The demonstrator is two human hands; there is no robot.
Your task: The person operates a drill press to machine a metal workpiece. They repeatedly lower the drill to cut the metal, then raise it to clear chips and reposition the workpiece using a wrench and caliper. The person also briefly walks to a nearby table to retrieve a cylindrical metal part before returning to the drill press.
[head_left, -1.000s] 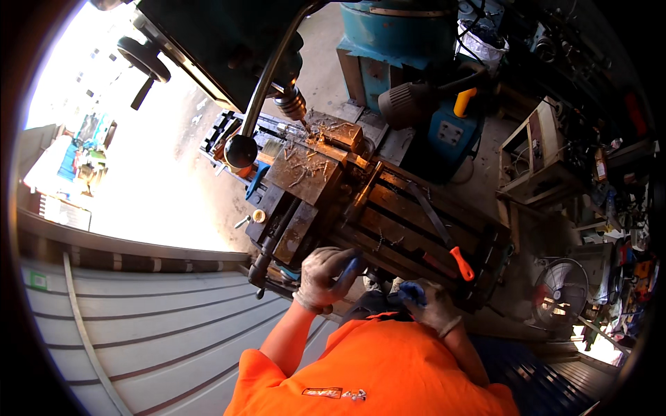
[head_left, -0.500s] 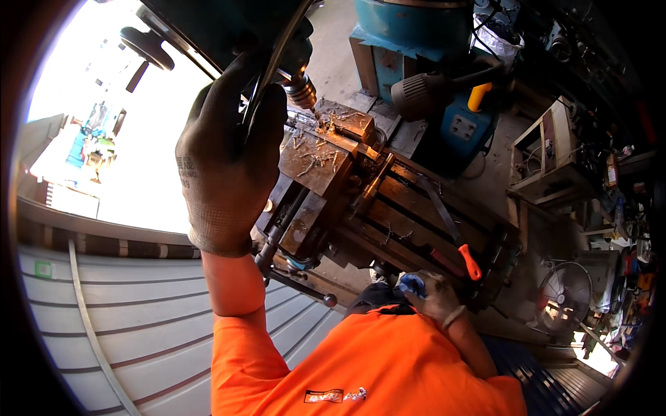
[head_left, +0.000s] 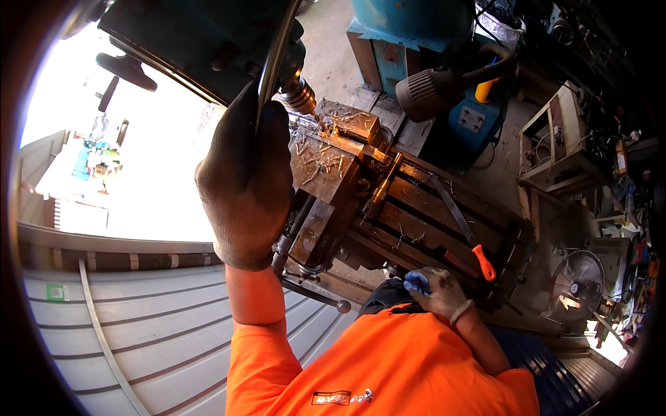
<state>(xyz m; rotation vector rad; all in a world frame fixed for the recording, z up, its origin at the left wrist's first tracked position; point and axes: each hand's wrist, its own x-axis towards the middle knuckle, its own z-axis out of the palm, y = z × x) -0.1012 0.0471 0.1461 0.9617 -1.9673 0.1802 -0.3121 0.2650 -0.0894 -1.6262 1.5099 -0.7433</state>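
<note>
My left hand (head_left: 244,191), in a dark knit glove, is wrapped round a curved metal lever (head_left: 277,52) of the teal machine head (head_left: 180,48). Just right of the lever, a metal chuck (head_left: 298,96) holds a drill bit (head_left: 320,122), its tip at a metal workpiece (head_left: 354,147) in the vise (head_left: 316,170). Curled metal chips lie over the vise. Down at my waist, my right hand (head_left: 444,297), also gloved, is closed on a crumpled blue thing (head_left: 417,282) whose kind I cannot make out.
A file with an orange handle (head_left: 483,263) lies on the slotted machine table (head_left: 416,201). A lamp (head_left: 423,93) hangs over the far side. A ball-ended crank (head_left: 343,306) sticks out near me. A fan (head_left: 578,281) and a wooden frame (head_left: 555,139) stand to the right.
My left hand, still round the lever, has come lower and a little to the right. My right hand stays at my waist with the blue thing. The whole view has shifted slightly.
</note>
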